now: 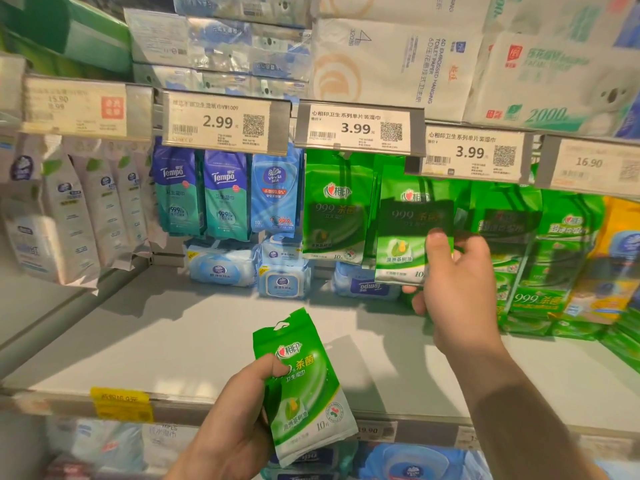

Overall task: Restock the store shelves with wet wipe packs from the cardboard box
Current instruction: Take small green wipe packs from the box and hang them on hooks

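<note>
step: a green wet wipe pack (412, 237) is being hung on the peg row under the right 3.99 price tag (472, 152); peg itself is hidden behind the tag, so whether the hang hole is engaged cannot be told
right hand (457, 289): thumb is pinched on the pack's right edge, fingers curled behind its lower corner; low grip judged to leave the top free for the peg
left hand (239, 420): clamped on a second green pack (304, 386), thumb across its front, fingers wrapped behind; held low over the shelf front edge (207, 407), hang hole up, likely staged as the next one to go on
pack position: first pack is tilted slightly, overlapping the hanging green pack (334, 209) to its left
neighbours: blue Tempo packs (204, 195) and a Vinda pack (275, 195) hung under the 2.99 tag (220, 121); more green packs stacked at right
cardboard box: not in view
risk: blind threading behind the tag, hole may miss the peg
</note>
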The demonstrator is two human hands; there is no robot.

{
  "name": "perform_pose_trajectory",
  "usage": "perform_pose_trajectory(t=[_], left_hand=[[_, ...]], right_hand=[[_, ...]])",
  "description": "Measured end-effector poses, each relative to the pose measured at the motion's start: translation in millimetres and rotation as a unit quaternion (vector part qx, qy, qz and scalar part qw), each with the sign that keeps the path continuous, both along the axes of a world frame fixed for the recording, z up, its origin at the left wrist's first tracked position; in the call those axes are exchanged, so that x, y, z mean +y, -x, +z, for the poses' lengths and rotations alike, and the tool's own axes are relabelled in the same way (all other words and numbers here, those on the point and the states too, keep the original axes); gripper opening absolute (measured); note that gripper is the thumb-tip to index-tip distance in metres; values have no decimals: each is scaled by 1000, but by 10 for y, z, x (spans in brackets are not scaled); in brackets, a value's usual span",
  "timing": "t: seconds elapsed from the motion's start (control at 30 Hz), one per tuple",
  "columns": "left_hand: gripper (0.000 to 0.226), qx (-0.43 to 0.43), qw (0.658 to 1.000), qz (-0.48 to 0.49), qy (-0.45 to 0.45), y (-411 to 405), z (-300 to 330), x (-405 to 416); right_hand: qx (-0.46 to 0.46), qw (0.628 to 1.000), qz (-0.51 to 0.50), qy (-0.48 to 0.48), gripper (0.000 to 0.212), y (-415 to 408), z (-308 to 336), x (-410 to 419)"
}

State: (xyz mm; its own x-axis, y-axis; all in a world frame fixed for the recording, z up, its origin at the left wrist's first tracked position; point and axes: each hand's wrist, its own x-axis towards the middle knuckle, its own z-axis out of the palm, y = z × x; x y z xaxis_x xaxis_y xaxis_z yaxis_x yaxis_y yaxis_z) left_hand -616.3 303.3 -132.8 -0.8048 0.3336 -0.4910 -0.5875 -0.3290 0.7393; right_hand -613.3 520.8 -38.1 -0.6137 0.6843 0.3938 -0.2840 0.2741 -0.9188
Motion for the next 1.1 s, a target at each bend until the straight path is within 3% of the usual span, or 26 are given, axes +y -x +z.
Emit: perform_pose_trajectory(t=[0.2, 0.33, 0.4, 0.47, 0.53, 0.63, 0.77, 0.9, 1.0, 1.1], left_hand=[[36, 2, 1000, 12, -29, 17, -5, -63], [33, 33, 998, 30, -37, 19, -6, -137], [34, 46, 998, 32, -42, 29, -4, -157], [35, 60, 997, 31, -44, 25, -6, -150], [36, 70, 996, 26, -42, 12, -1, -132], [40, 79, 996, 16, -39, -1, -1, -108], [44, 87, 995, 25, -30, -9, -3, -93], [36, 88, 995, 25, -35, -8, -4, -105], [40, 101, 994, 28, -38, -1, 6, -86], [42, 130, 991, 24, -30, 11, 12, -59]], right_hand=[[-32, 996, 39, 77, 37, 126, -216, -59], [-65, 974, 93, 198, 37, -19, -572, -234], [-121, 961, 131, 213, 33, -124, -739, -363], [-220, 947, 186, 143, 31, -227, -809, -475], [-318, 916, 245, 11, 41, -309, -809, -538], [-379, 873, 287, -115, 43, -365, -787, -565], [-365, 882, 264, -137, 28, -346, -815, -496], [-334, 904, 258, -71, 25, -358, -763, -419], [-398, 858, 293, -139, 41, -425, -715, -511], [-403, 838, 318, -182, 30, -436, -741, -585]])
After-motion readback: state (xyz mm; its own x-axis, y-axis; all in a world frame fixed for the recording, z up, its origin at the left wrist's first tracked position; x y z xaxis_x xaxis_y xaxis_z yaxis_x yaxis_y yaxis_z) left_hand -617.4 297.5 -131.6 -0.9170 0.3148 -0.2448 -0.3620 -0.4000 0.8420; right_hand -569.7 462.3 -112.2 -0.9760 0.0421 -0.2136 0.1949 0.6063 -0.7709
